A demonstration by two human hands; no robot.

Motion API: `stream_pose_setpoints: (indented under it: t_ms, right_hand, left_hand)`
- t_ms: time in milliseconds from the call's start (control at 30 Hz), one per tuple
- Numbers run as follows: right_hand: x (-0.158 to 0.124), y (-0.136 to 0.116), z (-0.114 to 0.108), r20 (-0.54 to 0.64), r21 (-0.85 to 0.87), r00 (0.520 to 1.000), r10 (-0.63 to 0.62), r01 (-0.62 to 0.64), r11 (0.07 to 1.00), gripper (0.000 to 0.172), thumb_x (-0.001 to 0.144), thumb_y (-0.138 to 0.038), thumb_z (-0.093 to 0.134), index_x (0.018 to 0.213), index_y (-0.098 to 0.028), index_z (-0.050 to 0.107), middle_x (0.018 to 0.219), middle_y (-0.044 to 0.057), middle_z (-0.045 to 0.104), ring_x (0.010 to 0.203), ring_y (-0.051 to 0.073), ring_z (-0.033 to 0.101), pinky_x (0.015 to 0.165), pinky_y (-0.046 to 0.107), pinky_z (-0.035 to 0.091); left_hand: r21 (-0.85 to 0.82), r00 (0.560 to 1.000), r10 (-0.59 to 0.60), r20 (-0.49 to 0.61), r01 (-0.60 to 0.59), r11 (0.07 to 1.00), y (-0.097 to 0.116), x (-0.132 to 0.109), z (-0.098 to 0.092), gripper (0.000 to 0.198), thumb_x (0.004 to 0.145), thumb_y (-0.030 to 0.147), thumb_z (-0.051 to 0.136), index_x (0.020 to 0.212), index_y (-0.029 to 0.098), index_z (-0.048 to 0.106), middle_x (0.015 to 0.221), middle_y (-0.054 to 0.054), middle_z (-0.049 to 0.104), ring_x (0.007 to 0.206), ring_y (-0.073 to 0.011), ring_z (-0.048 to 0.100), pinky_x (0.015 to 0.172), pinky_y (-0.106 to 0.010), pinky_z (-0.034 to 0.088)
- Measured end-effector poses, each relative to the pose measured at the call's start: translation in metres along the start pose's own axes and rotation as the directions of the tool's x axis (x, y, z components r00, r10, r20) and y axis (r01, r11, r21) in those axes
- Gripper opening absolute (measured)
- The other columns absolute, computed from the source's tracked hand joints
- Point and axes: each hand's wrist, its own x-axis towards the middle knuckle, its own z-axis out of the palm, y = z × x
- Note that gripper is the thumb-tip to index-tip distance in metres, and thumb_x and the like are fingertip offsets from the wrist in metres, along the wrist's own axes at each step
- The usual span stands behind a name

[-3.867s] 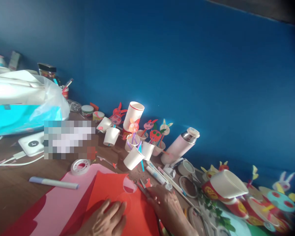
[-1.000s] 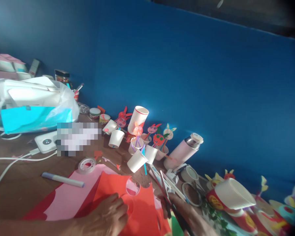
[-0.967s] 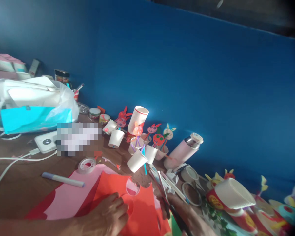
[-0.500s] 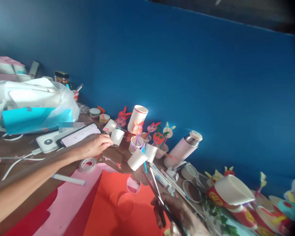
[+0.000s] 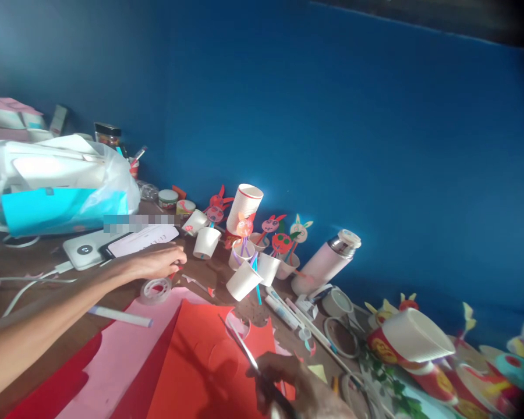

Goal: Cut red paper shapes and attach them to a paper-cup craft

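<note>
My right hand (image 5: 294, 384) is shut around a pair of scissors (image 5: 248, 352), their blades pointing up and left over the red paper (image 5: 201, 390). Faint circle outlines show on that sheet, and its far edge is cut ragged. My left hand (image 5: 168, 262) hovers between the phone (image 5: 146, 240) and a roll of clear tape (image 5: 156, 290), with its fingers curled together. Whether anything is pinched in them is hidden. Just right of it stands a small white paper cup (image 5: 206, 242). Pink paper (image 5: 126, 343) lies partly under the red sheet.
Several white cups with paper animal faces on straws, such as this red face (image 5: 282, 243), line the wall. A thermos (image 5: 325, 263) leans behind. A power bank (image 5: 85, 251), a marker (image 5: 121, 316), a plastic bag (image 5: 65, 174) and stacked cups (image 5: 417, 337) surround the paper.
My left hand has drawn back leftward from the white cup, its fingers curling. My right hand has moved the scissors left and down, over the red paper. The phone screen now shows large digits.
</note>
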Motion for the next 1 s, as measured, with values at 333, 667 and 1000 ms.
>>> stream_pose_setpoints:
  t_ms: [333,667,1000]
  right_hand:
    - [0.018,-0.019,0.009,0.109,-0.192,0.991,0.074,-0.052,0.98,0.038,0.058,-0.014,0.064,0.092,-0.03,0.07,0.079,-0.002,0.072,0.075,0.019,0.065,0.064,0.021,0.049]
    - [0.022,0.0,0.011,0.109,-0.166,0.993,-0.045,0.063,0.984,0.031,0.061,-0.021,0.066,0.091,-0.026,0.069,0.075,0.001,0.071,0.071,0.02,0.066,0.062,0.023,0.05]
    - [0.021,0.016,0.005,-0.024,0.347,0.928,-0.372,0.357,0.867,0.054,0.074,-0.054,0.057,0.111,-0.015,0.049,0.079,0.009,0.064,0.067,0.018,0.061,0.065,0.033,0.048]
  left_hand:
    - [-0.039,0.999,-0.014,-0.051,0.012,0.999,0.012,-0.001,-0.011,0.018,0.076,0.021,0.039,0.063,0.019,0.052,0.065,0.001,0.055,0.06,-0.0134,0.048,0.057,-0.024,0.029]
    - [-0.279,0.952,-0.176,-0.252,0.103,0.955,0.038,-0.004,-0.03,0.018,0.076,0.029,0.044,0.073,0.019,0.059,0.069,0.001,0.059,0.061,-0.0126,0.05,0.056,-0.021,0.034]
    - [-0.978,0.961,-0.278,0.003,0.061,0.2,0.095,-0.012,-0.022,0.023,0.068,0.034,0.065,0.073,0.016,0.052,0.062,-0.001,0.064,0.058,-0.0143,0.058,0.06,-0.027,0.045]
